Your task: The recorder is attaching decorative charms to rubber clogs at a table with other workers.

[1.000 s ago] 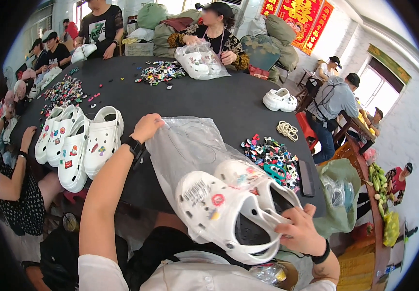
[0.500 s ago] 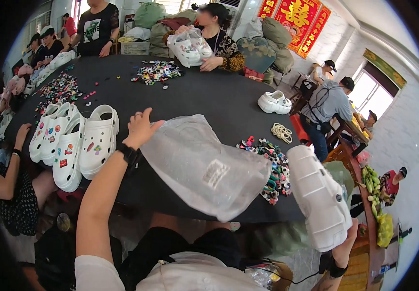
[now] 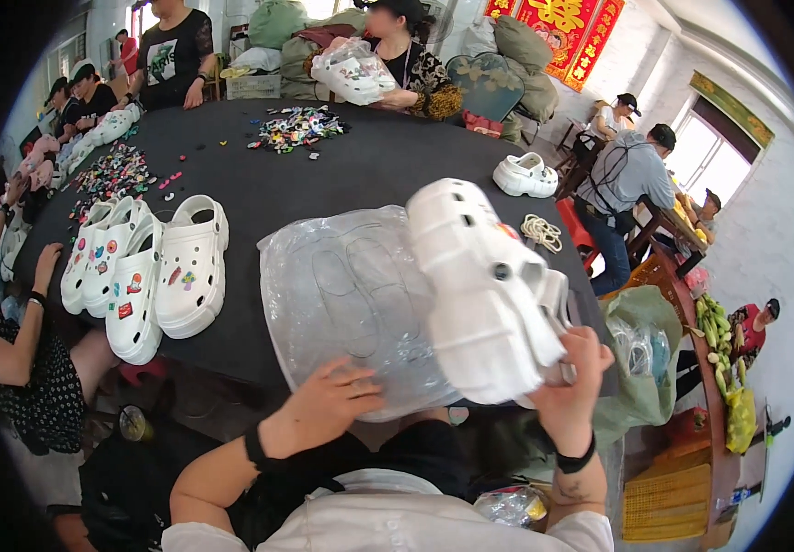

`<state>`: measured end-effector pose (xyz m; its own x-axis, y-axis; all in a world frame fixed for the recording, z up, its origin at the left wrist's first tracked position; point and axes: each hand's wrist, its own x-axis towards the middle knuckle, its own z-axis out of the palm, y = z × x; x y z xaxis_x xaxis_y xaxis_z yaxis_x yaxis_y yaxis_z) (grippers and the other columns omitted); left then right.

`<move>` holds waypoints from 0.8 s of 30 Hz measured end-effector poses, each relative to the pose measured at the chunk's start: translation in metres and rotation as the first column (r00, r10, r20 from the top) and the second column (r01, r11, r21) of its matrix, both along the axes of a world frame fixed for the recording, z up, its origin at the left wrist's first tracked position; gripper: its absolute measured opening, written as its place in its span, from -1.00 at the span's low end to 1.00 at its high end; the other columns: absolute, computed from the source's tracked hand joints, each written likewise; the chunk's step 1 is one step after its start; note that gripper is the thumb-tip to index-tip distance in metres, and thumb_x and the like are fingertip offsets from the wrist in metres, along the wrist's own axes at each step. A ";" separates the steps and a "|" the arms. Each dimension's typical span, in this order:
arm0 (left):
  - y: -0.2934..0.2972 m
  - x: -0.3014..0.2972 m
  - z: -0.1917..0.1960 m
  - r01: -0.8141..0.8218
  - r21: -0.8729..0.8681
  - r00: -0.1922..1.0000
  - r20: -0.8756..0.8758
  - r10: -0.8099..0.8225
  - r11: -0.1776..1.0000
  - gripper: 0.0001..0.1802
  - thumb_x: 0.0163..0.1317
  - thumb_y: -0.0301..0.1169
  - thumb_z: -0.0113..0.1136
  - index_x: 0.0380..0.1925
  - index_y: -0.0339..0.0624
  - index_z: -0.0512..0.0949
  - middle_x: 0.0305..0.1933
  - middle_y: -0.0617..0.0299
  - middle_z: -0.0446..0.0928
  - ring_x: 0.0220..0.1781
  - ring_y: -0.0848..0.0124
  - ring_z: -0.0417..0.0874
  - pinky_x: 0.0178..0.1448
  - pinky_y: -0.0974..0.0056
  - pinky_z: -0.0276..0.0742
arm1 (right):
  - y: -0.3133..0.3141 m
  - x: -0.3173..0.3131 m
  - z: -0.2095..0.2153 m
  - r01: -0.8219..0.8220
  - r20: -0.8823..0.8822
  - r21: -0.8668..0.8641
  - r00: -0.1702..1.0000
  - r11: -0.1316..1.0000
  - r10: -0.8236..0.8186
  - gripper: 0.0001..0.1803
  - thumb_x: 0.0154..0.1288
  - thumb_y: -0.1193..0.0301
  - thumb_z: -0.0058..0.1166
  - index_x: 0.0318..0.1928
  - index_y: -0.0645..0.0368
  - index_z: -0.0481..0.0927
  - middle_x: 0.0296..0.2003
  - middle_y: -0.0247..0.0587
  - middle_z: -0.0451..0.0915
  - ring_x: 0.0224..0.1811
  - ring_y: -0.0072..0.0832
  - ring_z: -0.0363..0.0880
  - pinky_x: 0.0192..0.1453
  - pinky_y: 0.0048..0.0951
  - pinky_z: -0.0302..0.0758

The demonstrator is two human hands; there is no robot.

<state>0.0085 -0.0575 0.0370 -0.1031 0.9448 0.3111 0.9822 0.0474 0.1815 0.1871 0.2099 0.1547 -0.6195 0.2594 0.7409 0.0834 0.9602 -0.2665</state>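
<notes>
Head view: right hand [image 3: 573, 382] has its grip closed on the white clogs [image 3: 470, 294] by the heel, tilted over the clear plastic bag [image 3: 337, 276] on the tabletop [image 3: 415, 166]; left hand's [image 3: 328, 405] by the bag's near edge, can't tell if it's gripping

Upper garment: white top [image 3: 369, 526], short-sleeved, left sleeve [image 3: 202, 539] and right sleeve [image 3: 586, 532] both white. Lower garment: black shorts [image 3: 420, 453]. Left wrist: black band [image 3: 255, 448]. Right wrist: second black band [image 3: 576, 457]. Right forearm: small dark marking [image 3: 572, 492], elbow side of band, design indistinct. Left hand [image 3: 328, 405], right hand [image 3: 573, 382]: bare
</notes>
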 end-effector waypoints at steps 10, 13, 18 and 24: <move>-0.087 0.035 0.037 -0.142 0.271 0.926 0.376 0.031 0.952 -0.78 0.04 -0.32 0.55 -0.30 -0.06 0.77 -0.32 0.33 0.74 -0.28 0.38 0.76 -0.26 0.32 0.57 | -0.109 -0.073 -0.065 -0.223 0.295 0.067 0.935 0.972 0.195 -0.46 -0.14 0.39 0.51 -0.05 -0.09 0.62 -0.12 -0.26 0.46 -0.08 -0.26 0.46 0.04 -0.12 0.16; -0.105 0.047 0.017 -0.169 0.157 0.743 0.669 0.021 0.973 -0.87 0.14 -0.35 0.47 -0.31 -0.08 0.79 -0.43 0.27 0.72 -0.44 0.37 0.73 -0.38 0.36 0.56 | -0.093 -0.049 -0.067 -0.356 0.266 -0.206 0.876 0.911 0.403 -0.50 -0.04 0.44 0.51 -0.02 -0.01 0.65 -0.03 -0.18 0.46 -0.04 -0.24 0.46 0.13 -0.16 0.32; -0.157 0.076 -0.051 -0.262 -0.390 0.484 0.738 0.470 0.883 -0.78 0.33 -0.27 0.29 -0.09 -0.02 0.74 -0.26 0.20 0.75 -0.33 0.26 0.75 -0.21 0.32 0.63 | -0.030 0.054 -0.085 -0.363 0.159 -0.579 0.828 0.730 0.537 -0.78 0.09 0.66 0.39 -0.22 0.22 0.70 -0.37 -0.19 0.65 -0.38 -0.43 0.67 -0.31 -0.50 0.59; -0.177 0.124 -0.136 -0.087 -0.523 0.353 0.780 0.517 0.848 -0.75 0.39 -0.35 0.18 0.02 -0.11 0.64 -0.12 0.02 0.71 -0.13 0.11 0.75 -0.01 0.19 0.63 | -0.015 0.163 -0.191 0.417 0.562 -0.826 0.665 0.380 0.492 -0.96 0.33 0.57 0.20 -0.24 0.28 0.65 -0.39 -0.28 0.67 -0.30 -0.64 0.63 -0.24 -0.52 0.57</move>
